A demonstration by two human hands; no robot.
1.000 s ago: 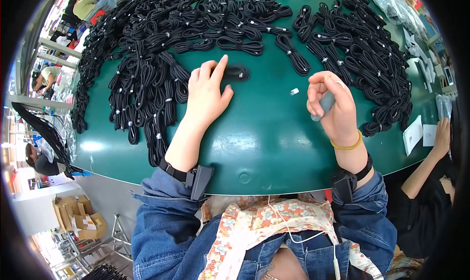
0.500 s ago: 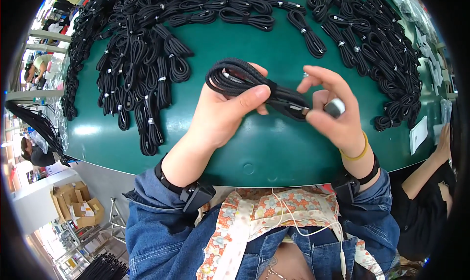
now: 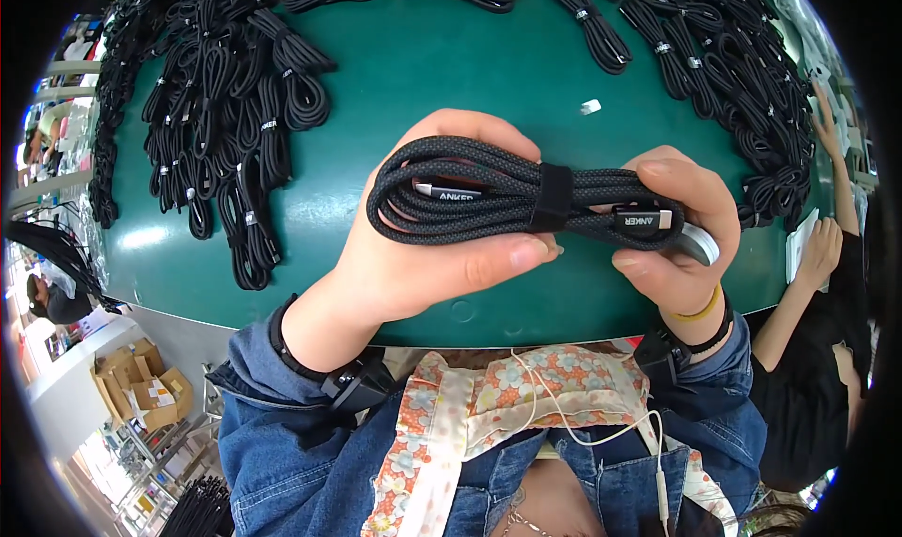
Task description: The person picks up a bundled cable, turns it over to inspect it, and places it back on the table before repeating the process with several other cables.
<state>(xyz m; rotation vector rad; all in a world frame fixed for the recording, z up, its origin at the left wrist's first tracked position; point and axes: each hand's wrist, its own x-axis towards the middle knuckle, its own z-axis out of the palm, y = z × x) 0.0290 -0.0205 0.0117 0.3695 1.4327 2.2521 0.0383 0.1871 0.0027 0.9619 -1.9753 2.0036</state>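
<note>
A coiled black braided cable [image 3: 451, 232], cinched by a black strap [image 3: 552, 199], lies level across both hands above the table. My left hand [image 3: 404, 279] is closed around its left part, thumb along the near side. At the other end, my right hand [image 3: 709, 194] has its fingers and thumb around the coil's tip, next to a black plug [image 3: 643, 220] with a metal end. A second plug [image 3: 449, 192] shows inside the left loop. Tucked in my right palm is a white and grey roll-like object [image 3: 697, 245], partly hidden. Beyond the coil, a small whitish piece [image 3: 590, 107] rests on the table.
The green table [image 3: 451, 77] carries a heap of strapped black cables [image 3: 221, 95] on the left and another heap [image 3: 733, 95] on the right. A co-worker's hand [image 3: 820, 250] is at a white item by the right edge. Cardboard boxes [image 3: 141, 387] stand lower left.
The coil has come closer and turned level, plugs facing up. My right fingers have closed in on its right end. A small whitish piece from near my right fingertips now lies on the table.
</note>
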